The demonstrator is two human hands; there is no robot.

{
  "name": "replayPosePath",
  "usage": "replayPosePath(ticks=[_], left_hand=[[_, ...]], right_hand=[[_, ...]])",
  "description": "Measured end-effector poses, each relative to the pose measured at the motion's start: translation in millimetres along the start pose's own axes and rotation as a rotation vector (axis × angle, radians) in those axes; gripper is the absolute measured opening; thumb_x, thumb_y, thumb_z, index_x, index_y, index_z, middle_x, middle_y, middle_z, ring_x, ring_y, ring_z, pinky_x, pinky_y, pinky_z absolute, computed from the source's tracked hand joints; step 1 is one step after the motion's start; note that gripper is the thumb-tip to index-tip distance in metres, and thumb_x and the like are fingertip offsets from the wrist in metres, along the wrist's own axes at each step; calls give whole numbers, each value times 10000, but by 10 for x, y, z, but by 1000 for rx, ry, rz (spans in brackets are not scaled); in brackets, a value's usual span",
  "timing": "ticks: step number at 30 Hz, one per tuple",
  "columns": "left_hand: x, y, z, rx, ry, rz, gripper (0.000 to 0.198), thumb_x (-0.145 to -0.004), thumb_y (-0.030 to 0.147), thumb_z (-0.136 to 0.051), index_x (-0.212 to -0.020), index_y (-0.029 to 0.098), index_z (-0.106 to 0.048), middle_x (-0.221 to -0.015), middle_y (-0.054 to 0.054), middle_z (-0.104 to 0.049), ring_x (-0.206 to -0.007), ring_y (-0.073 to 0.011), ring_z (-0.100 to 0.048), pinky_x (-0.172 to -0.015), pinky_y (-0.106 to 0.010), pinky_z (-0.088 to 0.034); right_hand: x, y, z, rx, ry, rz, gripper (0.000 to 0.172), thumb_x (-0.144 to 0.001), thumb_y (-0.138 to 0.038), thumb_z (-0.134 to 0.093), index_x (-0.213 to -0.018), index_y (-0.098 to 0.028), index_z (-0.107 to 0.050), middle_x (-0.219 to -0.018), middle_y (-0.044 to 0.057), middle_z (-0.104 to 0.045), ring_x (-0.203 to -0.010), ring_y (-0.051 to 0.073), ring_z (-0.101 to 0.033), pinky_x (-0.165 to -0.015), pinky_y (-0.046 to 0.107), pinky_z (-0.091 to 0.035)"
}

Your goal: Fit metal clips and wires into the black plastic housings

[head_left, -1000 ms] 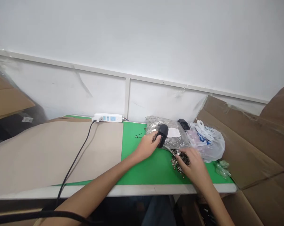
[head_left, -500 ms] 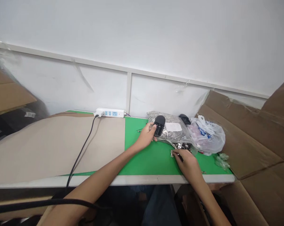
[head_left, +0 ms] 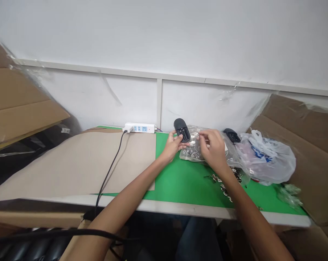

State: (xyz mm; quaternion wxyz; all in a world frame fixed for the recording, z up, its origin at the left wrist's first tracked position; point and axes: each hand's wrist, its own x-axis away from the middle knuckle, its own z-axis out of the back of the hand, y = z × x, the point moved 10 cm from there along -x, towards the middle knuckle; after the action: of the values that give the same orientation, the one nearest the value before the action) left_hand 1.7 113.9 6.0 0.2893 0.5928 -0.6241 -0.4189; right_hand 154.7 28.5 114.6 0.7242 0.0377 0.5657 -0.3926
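Observation:
My left hand [head_left: 172, 146] grips a black plastic housing [head_left: 181, 129], rounded at the top, with an open compartment facing me; it looks like a computer mouse body. Close to its right side, my right hand [head_left: 213, 146] has thumb and index finger pinched together. Whatever sits between those fingertips is too small to name. Behind both hands lies a clear plastic bag [head_left: 193, 154] full of small metal pieces. Loose small metal parts [head_left: 226, 192] are scattered on the green mat [head_left: 191, 185], partly hidden by my right forearm.
A second black housing [head_left: 231, 135] rests behind the bag, beside a white plastic carrier bag [head_left: 275, 163]. Crumpled clear plastic [head_left: 289, 194] lies at the right. A power strip [head_left: 143, 128] with a black cable [head_left: 109, 159] stands by the wall. Cardboard [head_left: 297, 127] flanks the right side.
My right hand has risen from the loose metal parts to beside the black housing. The left hand still holds the housing, now tilted differently. The whole view has shifted.

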Motion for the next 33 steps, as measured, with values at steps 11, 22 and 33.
replayPosePath(ticks=[11,22,33], left_hand=[[-12,-60,-59,-91,-43,-50,878,-721,415,-917,-1374,271,-348,-1326,-100,-695,-829,-130,-759,-749,-225,-581],[17,-74,-146,-184,-138,-108,1001,-726,487,-899,-1491,272,-291,-1385,-128,-654,-906,-136,-731,-842,-265,-578],[82,-60,-252,-230,-208,-166,908,-820,448,-808,-1519,294,-248,-1450,-145,-596,-959,-131,-724,-881,-261,-576]], right_hand=[[205,766,-515,-478,-94,-602,414,-807,-530,-740,-1019,-178,-791,-989,93,-806,-875,257,-749,-805,394,-618],[308,855,-641,-577,-132,-715,418,-741,-557,-808,-867,-199,-630,-723,28,-714,-681,198,-727,-604,292,-569],[338,843,-692,-498,-149,-739,349,-755,-546,-786,-782,-222,-659,-721,44,-733,-636,222,-709,-638,368,-604]])
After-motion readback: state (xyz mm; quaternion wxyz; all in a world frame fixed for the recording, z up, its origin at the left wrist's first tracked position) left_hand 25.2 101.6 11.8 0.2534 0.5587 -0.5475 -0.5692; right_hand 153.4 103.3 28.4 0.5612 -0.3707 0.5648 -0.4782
